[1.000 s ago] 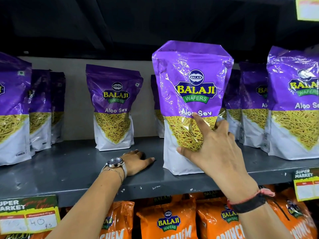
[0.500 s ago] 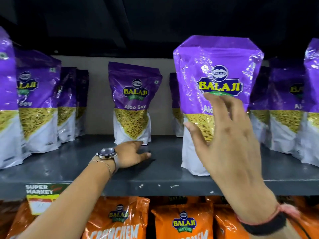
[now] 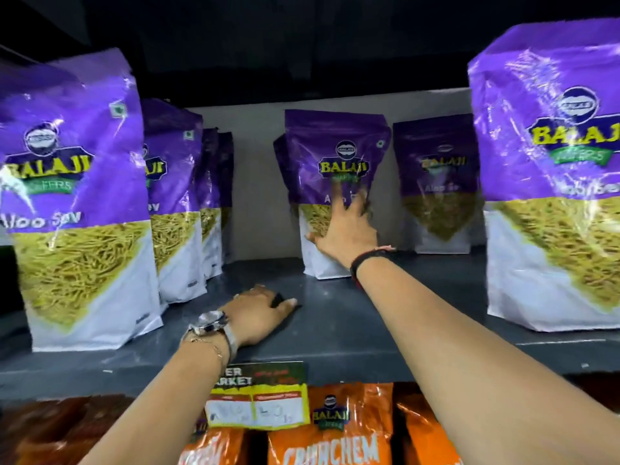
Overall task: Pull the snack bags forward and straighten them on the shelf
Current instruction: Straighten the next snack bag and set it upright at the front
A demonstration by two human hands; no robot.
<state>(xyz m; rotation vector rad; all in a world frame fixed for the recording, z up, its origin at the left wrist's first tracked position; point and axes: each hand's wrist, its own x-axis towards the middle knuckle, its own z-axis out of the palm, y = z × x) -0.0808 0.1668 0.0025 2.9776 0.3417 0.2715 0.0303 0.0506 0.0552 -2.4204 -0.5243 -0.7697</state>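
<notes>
Purple and white Aloo Sev snack bags stand upright on a grey metal shelf (image 3: 369, 333). One bag (image 3: 335, 146) stands far back in the middle. My right hand (image 3: 347, 229) reaches in and lies against its front, fingers spread and thumb at its lower left edge; motion blur hides any grip. My left hand (image 3: 258, 313) rests flat on the shelf near the front edge, holding nothing. A bag at the front right (image 3: 553, 196) stands close to the edge. Another front bag (image 3: 77, 229) stands at the left.
A row of bags (image 3: 174, 229) runs back behind the left front one. Another bag (image 3: 439, 196) stands at the back right of the middle one. A price label (image 3: 258, 397) hangs on the shelf lip, with orange snack bags (image 3: 335, 444) on the shelf below.
My right hand has left the front right bag, which now stands near the edge, and reached deep to the middle back bag. The view has shifted left. My left hand stays on the shelf.
</notes>
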